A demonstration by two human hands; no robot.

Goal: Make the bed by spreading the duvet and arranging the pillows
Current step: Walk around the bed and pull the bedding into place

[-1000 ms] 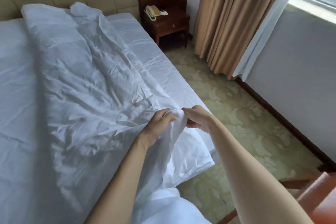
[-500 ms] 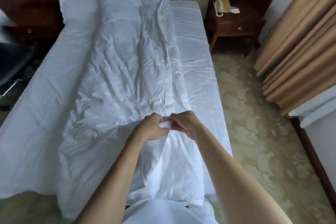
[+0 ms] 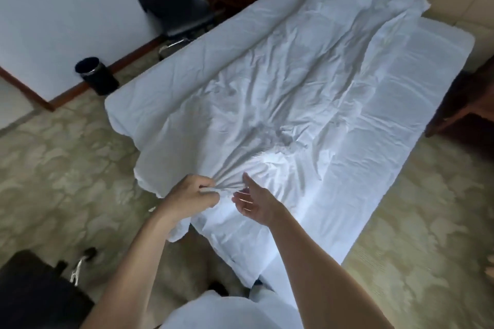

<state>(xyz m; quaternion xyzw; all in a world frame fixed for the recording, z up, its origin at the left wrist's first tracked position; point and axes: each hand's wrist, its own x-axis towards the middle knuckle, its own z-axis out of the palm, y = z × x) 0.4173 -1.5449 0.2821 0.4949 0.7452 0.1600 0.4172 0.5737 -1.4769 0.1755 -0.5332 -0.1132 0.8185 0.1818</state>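
Low in the frame, our left hand [image 3: 191, 195] had its fingers curled tight round a bunched fold at the foot edge of the white duvet [image 3: 280, 104], creases fanning out from the grip toward the centre. Just beside it, our right hand [image 3: 252, 201] hung over the cloth with palm up and fingers spread, holding nothing. The duvet lay in a crumpled band along the middle of the bed [image 3: 417, 104], from lower centre to the upper right of the frame, with bare sheet showing at both sides, so we judged the spreading barely begun. To do this step well, we reckoned the free hand should take the same edge further right, well apart from the other, so both could draw the cloth wide and flat rather than dragging one bunch. We saw no pillows laid out. Beyond the bed, at upper left, stood a black wastebasket [image 3: 96, 75] by the wall and a dark chair [image 3: 171, 0].
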